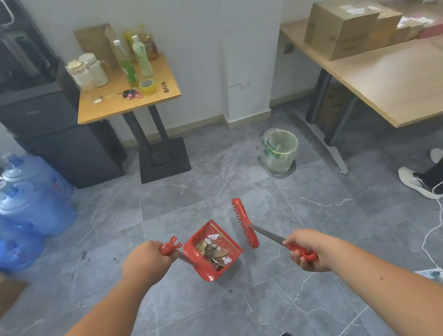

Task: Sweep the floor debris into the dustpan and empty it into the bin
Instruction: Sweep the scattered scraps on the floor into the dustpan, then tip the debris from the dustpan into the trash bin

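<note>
Left hand (146, 260) clamped on dustpan (213, 249) handle; right hand (307, 250) clamped on broom (245, 222) handle. Dustpan at floor centre, holding debris (215, 251): paper scraps, light, loose, likely to spill if tipped. Plastic pan looked stiff, light; best held by handle, kept level. Bin (279, 149) at 1 o'clock, well apart.

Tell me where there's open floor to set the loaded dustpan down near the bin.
Bare tile lies between the dustpan and the bin, bordered left by the small table's black base. Crowded: the water jugs far left, the white cable right.
</note>
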Action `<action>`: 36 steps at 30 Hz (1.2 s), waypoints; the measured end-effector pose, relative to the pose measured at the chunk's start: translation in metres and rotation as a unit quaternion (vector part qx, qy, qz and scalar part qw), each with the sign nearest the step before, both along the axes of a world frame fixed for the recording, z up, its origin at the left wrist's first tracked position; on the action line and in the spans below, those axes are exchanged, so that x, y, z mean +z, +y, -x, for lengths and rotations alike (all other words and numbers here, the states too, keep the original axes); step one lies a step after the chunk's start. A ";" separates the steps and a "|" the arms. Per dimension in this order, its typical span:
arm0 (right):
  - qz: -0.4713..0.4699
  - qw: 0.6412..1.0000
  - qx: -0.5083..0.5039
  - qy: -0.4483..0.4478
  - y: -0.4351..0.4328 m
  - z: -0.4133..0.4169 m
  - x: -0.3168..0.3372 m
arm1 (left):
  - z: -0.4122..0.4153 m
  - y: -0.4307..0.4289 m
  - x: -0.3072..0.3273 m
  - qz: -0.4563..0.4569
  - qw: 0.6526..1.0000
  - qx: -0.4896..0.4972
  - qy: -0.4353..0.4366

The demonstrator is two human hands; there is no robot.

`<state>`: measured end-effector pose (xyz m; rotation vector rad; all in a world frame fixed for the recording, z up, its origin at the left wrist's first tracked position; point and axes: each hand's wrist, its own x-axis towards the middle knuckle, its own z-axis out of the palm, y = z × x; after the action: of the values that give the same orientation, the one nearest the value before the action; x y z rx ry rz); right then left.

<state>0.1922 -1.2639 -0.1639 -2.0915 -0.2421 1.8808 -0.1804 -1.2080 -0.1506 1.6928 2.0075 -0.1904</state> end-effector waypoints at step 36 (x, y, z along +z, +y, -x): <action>-0.101 0.980 -0.151 -0.082 0.130 -0.277 0.062 | -0.318 0.260 0.114 -0.190 0.978 -0.054 -0.064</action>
<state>0.4689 -1.1342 -0.1021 -2.0154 -0.1357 1.4489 0.1371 -0.9484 -0.0364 1.9898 1.9465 0.2795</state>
